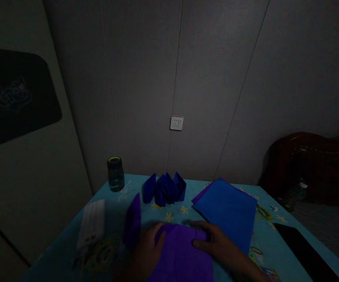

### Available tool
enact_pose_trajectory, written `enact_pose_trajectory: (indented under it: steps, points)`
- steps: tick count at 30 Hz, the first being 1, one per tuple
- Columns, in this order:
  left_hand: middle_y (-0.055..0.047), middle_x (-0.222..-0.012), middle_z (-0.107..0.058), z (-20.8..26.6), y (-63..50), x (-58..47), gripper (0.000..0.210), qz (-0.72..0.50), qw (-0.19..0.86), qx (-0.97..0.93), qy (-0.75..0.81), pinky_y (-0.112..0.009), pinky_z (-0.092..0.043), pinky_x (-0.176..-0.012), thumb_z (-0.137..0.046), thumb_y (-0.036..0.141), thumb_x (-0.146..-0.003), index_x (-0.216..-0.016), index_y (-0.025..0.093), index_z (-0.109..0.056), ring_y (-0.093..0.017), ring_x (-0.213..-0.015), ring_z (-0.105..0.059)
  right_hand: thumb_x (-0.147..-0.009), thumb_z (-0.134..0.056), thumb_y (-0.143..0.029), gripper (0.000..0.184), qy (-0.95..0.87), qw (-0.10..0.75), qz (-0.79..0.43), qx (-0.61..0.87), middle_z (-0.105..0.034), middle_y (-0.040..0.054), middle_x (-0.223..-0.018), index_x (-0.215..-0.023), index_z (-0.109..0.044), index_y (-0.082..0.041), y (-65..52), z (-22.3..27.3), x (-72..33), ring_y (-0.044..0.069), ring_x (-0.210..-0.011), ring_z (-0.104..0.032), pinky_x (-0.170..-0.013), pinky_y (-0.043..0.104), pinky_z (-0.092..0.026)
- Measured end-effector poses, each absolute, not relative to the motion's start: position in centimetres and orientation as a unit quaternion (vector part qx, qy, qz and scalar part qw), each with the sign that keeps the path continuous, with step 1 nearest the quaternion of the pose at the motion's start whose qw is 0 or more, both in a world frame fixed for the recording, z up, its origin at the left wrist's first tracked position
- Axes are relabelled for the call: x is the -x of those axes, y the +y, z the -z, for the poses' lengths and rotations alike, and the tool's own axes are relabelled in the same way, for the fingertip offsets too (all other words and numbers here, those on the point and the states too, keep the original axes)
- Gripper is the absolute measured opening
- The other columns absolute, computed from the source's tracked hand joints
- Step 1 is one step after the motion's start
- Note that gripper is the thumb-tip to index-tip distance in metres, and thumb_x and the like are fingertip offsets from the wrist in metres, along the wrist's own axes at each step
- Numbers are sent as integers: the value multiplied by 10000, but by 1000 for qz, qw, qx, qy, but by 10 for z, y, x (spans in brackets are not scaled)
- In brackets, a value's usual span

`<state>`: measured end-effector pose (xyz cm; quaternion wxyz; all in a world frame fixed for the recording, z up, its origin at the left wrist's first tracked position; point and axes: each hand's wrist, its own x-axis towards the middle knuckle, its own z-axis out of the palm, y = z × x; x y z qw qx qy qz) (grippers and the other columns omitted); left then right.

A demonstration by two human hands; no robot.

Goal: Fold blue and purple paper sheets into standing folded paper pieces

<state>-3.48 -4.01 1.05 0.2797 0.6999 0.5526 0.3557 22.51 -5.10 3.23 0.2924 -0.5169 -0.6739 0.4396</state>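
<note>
A creased purple sheet of paper [184, 254] is between my two hands at the near side of the table. My left hand [148, 252] grips its left edge, thumb in front and fingers behind. My right hand [216, 243] holds the upper right edge, with the thumb on the paper and the fingers curled round the edge. Just left of my left hand stands a folded purple paper piece [132, 223]. Behind the sheet, several folded dark blue paper pieces [165, 190] stand in a row. Blue paper sheets [228, 209] lie beside my right hand, with purple paper showing underneath.
A dark bottle [116, 175] stands at the back left of the light blue table cover [146, 219]. A white flat object [93, 221] lies at the left. On the right are a black flat object [301, 246] and a yellowish ring [264, 212]. A wall socket [177, 123] is behind.
</note>
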Motion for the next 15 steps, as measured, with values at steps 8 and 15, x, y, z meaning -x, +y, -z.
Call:
enact_pose_trajectory:
  steps: [8,15]
  points:
    - [-121,-1452,-542,17,-63,33,540,-304,15,-840,449,-397,-532,-1030,-439,137,-938,-1474,192,-408,-250,-1326,-528,-790,-716,-362,363,-664,325,-356,572,-750,97,-1121,-1098,-720,-171,-31,-3,-216,303,-1043,-684,-941,450,-520]
    - [-132,-1527,-454,33,-67,37,546,-255,-66,-884,386,-492,-460,-1095,-460,32,-912,-1438,180,-452,-300,-1419,-396,-866,-652,-320,390,-731,318,-177,577,-702,108,-1147,-1243,-645,-225,-36,17,-214,294,-1093,-641,-1005,495,-468]
